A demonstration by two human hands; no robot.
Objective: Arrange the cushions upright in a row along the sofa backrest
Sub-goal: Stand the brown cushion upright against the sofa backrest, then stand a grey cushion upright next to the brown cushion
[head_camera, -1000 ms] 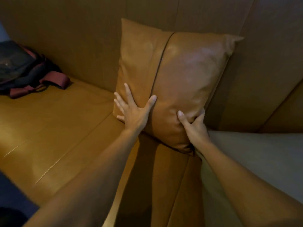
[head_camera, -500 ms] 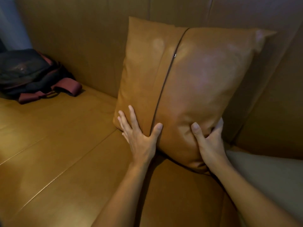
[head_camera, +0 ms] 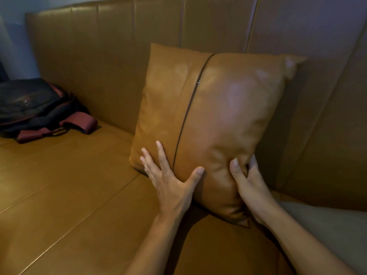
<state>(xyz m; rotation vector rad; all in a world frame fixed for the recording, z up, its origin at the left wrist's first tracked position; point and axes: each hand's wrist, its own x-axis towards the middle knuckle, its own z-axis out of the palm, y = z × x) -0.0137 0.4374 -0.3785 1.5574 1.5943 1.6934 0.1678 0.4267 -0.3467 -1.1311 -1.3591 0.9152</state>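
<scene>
Nearest the camera, two bare forearms reach forward over the sofa seat (head_camera: 83, 195). The left hand (head_camera: 170, 183) lies open and flat, fingers spread, pressing the lower left face of the leather cushion (head_camera: 214, 124). The right hand (head_camera: 246, 185) is closed on the cushion's lower right edge, thumb on the front face and fingers wrapped behind, denting the leather.

The cushion stands on its lower edge on the seat, slightly rotated, with its lower right corner (head_camera: 243, 223) pointing toward the camera. Its upper part leans against the sofa backrest (head_camera: 111, 62). A zip seam (head_camera: 188, 110) runs down the front face, left of centre.

Recommended procedure for the step in hand:
1. Keep the right hand's grip on the edge to control rotation.
2. Push with the flat left hand until the back face appears to sit fully against the backrest.
3. Square the lower edge to the seat-to-backrest joint, so the cushion is not left resting on one corner.
4. Release only when the cushion seems stable; slick leather is likely to slide.

No other cushion is in view, so the row is judged to be at an early stage.

Farther left, a dark bag with maroon straps (head_camera: 37, 108) lies on the seat, well apart from the cushion.

No brand, label or legible writing is visible.
</scene>
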